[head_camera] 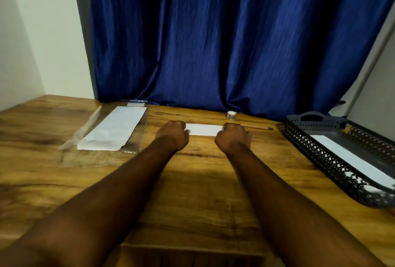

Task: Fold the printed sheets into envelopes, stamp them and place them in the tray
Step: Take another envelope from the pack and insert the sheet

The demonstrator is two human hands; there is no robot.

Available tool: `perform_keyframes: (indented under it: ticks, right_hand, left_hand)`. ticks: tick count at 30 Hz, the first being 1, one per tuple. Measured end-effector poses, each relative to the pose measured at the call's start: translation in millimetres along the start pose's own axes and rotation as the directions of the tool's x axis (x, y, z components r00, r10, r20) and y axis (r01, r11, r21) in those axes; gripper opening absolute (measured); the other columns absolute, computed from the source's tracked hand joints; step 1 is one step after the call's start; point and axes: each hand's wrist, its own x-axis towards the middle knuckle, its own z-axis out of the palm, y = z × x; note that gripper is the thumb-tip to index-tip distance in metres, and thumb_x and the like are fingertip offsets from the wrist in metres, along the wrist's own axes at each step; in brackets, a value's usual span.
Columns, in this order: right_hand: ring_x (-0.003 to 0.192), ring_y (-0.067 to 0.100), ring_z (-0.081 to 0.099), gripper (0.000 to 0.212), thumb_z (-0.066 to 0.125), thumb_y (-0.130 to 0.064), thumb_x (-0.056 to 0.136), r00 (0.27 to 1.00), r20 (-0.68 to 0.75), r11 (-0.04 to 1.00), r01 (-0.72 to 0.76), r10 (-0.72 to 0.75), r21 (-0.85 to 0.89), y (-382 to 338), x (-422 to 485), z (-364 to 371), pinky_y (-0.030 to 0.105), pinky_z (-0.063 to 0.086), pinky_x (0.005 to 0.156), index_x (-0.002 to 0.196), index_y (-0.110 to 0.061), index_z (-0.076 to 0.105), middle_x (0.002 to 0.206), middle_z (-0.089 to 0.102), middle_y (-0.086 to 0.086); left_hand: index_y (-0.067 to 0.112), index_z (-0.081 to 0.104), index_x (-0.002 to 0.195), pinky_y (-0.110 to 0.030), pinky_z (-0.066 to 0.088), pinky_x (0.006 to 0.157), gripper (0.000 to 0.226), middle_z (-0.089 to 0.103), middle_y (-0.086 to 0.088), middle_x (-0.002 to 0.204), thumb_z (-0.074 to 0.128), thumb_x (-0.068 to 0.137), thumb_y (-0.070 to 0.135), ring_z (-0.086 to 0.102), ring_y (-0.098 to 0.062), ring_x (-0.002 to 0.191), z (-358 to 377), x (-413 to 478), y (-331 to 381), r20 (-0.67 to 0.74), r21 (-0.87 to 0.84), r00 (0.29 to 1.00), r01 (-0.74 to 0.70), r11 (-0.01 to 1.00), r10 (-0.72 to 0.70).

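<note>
At mid-counter (192, 181), far side: one folded sheet (204, 129), white, lying flat, long axis running left to right, crosswise to both forearms.

Left grip (172, 133): fingers curled under, set on the sheet's left end. It seems to pinch it, but the contact is hidden beneath the knuckles.

Right grip (234, 138): likewise curled, on the sheet's right end.

Stamp roll (232, 115): upright, just beyond the right grip, with a pencil (256, 126) beside it.

Tray (316, 149): dark, perforated, at the right edge; one envelope (352, 160) already inside.

Stack of sheets (113, 130): in a clear sleeve, to the left.

Judgement: stamping looks due next. The right grip is nearer both roll and tray, so the sheet would travel rightward along its own axis.
</note>
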Motion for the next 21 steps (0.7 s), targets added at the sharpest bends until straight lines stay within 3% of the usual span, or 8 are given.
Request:
perform_keyframes:
  ticks: [3, 6, 9, 13, 15, 18, 21]
  right_hand:
    - [0.132, 0.029, 0.05, 0.041, 0.055, -0.044, 0.096, 0.997, -0.029, 0.997, 0.078, -0.078, 0.023, -3.4, -5.5, -5.0, 0.05, 0.038, 0.107, 0.129, -0.021, 0.067, 0.14, 0.059, 0.007]
    - [0.137, 0.027, 0.046, 0.042, 0.063, -0.042, 0.093, 0.984, -0.094, 0.976, 0.164, -0.152, 0.141, -16.4, -9.4, -10.6, 0.052, 0.04, 0.111, 0.13, -0.023, 0.066, 0.145, 0.055, 0.004]
    - [0.135, 0.024, 0.048, 0.038, 0.069, -0.038, 0.091, 0.953, -0.045, 0.916, 0.3, -0.299, 0.267, -33.8, -14.1, -10.4, 0.05, 0.043, 0.112, 0.127, -0.025, 0.068, 0.142, 0.056, 0.0]
    - [0.132, 0.02, 0.053, 0.041, 0.076, -0.028, 0.088, 0.832, 0.082, 0.801, 0.493, -0.548, 0.34, -55.3, -21.2, -10.1, 0.041, 0.048, 0.109, 0.129, -0.027, 0.068, 0.148, 0.05, -0.004]
    - [0.13, 0.017, 0.054, 0.036, 0.075, -0.026, 0.089, 0.794, 0.094, 0.763, 0.534, -0.601, 0.365, -67.4, -25.0, -12.7, 0.036, 0.049, 0.106, 0.124, -0.028, 0.069, 0.146, 0.05, -0.007]
    - [0.116, 0.012, 0.064, 0.031, 0.074, -0.025, 0.086, 0.782, 0.063, 0.721, 0.537, -0.621, 0.438, -84.1, -27.9, -15.6, 0.038, 0.056, 0.1, 0.118, -0.028, 0.07, 0.129, 0.054, -0.012]
    - [0.109, 0.013, 0.067, 0.035, 0.07, -0.029, 0.081, 0.755, 0.046, 0.682, 0.563, -0.654, 0.468, -100.6, -31.1, -15.4, 0.044, 0.06, 0.095, 0.116, -0.028, 0.07, 0.122, 0.055, -0.013]
  left_hand:
    - [0.018, 0.056, 0.144, -0.045, 0.049, 0.105, 0.057, 0.058, -0.009, 0.146, 0.049, 0.102, 0.057, 0.055, -0.029, 0.129, 2.3, -6.5, -2.8, -0.007, -0.053, 0.999, -0.052, 0.997, 0.052]
    - [0.021, 0.049, 0.15, -0.045, 0.046, 0.109, 0.065, 0.052, -0.005, 0.153, 0.05, 0.1, 0.062, 0.051, -0.026, 0.136, -10.2, -12.2, -7.8, -0.141, -0.16, 0.987, -0.1, 0.982, 0.077]
    - [0.024, 0.062, 0.132, -0.044, 0.051, 0.101, 0.051, 0.062, -0.004, 0.135, 0.056, 0.096, 0.058, 0.059, -0.026, 0.119, -40.1, -13.3, -18.8, -0.244, -0.098, 0.967, -0.105, 0.99, 0.078]
    - [0.026, 0.063, 0.117, -0.045, 0.057, 0.089, 0.04, 0.07, -0.003, 0.106, 0.066, 0.09, 0.057, 0.066, -0.024, 0.097, -84.5, -9.4, -47.7, -0.171, -0.127, 0.985, -0.003, 0.992, -0.019]
    - [0.025, 0.065, 0.107, -0.045, 0.058, 0.087, 0.037, 0.07, -0.004, 0.103, 0.071, 0.088, 0.056, 0.066, -0.024, 0.094, -105.2, -10.1, -66.7, -0.159, -0.107, 0.986, 0.039, 0.993, -0.056]
    - [0.021, 0.068, 0.116, -0.045, 0.055, 0.097, 0.043, 0.068, -0.006, 0.123, 0.076, 0.089, 0.053, 0.063, -0.025, 0.108, -134.8, -14.0, -87.1, 0.122, 0.168, 0.989, 0.067, 0.984, -0.088]
    - [0.022, 0.058, 0.145, -0.043, 0.042, 0.111, 0.077, 0.051, -0.002, 0.151, 0.081, 0.081, 0.059, 0.048, -0.028, 0.138, -160.1, -32.3, -96.2, 0.464, 0.38, 0.847, 0.076, 0.922, -0.261]
